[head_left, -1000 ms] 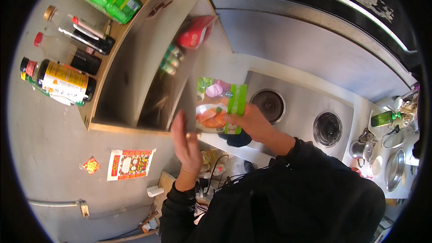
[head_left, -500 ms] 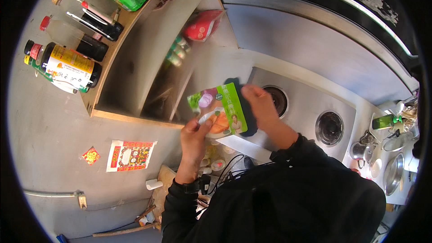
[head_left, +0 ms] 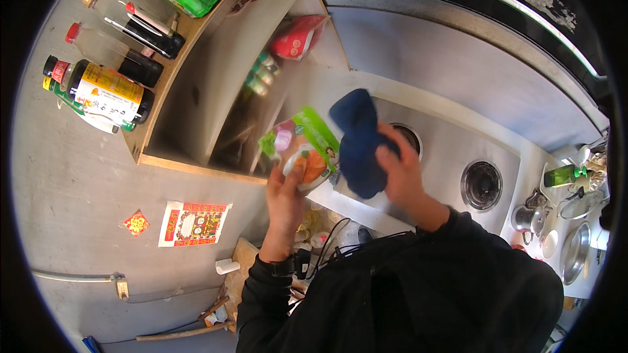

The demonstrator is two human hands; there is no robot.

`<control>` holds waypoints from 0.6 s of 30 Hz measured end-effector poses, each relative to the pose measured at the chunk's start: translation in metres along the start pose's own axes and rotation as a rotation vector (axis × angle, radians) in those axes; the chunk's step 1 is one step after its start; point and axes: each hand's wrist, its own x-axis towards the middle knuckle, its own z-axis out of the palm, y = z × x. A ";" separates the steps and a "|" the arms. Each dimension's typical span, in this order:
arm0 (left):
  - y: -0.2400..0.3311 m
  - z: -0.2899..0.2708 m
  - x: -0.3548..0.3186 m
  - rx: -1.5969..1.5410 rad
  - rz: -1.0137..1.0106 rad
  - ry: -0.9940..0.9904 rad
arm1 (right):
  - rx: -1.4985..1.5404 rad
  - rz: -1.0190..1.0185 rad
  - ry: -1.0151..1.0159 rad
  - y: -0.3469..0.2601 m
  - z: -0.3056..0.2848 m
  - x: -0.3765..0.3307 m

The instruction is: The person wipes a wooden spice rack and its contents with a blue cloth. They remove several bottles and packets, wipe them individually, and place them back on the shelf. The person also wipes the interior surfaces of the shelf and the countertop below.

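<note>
The left hand [head_left: 286, 191] grips a green food pouch [head_left: 302, 153] by its lower edge, holding it up in front of the wooden shelf [head_left: 216, 72]. The right hand [head_left: 400, 171] clutches a dark blue cloth [head_left: 356, 140], seemingly pressed against the pouch's side, above the steel stove top [head_left: 451, 150].

Both forearms rise from the lower edge in dark sleeves. The left hand [head_left: 286, 191] is closed in a grip, fingers curled. The right hand [head_left: 400, 170] is clenched too.
</note>
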 end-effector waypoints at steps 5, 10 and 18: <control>-0.018 0.012 -0.004 -0.022 0.017 -0.081 | -0.623 -0.709 -0.357 0.019 0.042 -0.026; -0.023 0.001 -0.014 -0.048 -0.016 -0.102 | -0.942 -0.822 -0.357 0.018 0.047 -0.007; -0.005 0.005 -0.024 -0.053 0.003 -0.091 | -0.349 0.221 -0.043 0.041 -0.003 0.051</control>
